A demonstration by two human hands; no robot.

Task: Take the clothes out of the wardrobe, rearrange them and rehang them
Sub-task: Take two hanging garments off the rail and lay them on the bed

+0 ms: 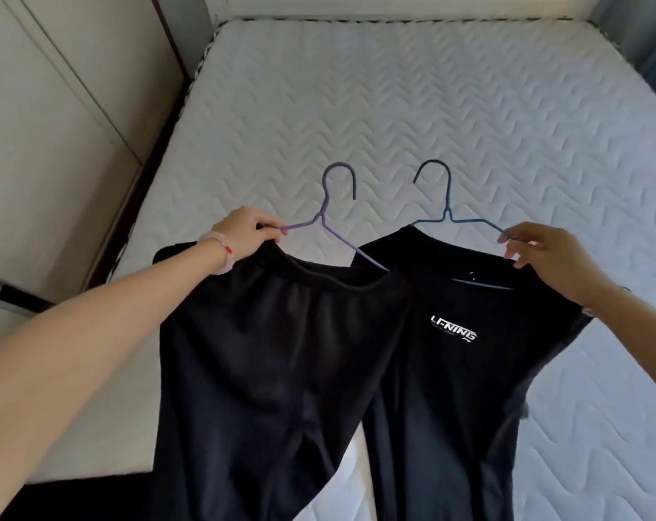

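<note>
Left hand (244, 229) and right hand (540, 253) both reach forward, fingers pinched.

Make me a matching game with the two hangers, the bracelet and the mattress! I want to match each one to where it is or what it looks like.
Things:
1. purple hanger
2. blue hanger
3. bracelet
4. mattress

Matches:
A. white and quilted
B. held by the right hand
C. round the left wrist
D. held by the left hand

Pairs: 1-D, 2-B, 3-C, 4-A.
</note>
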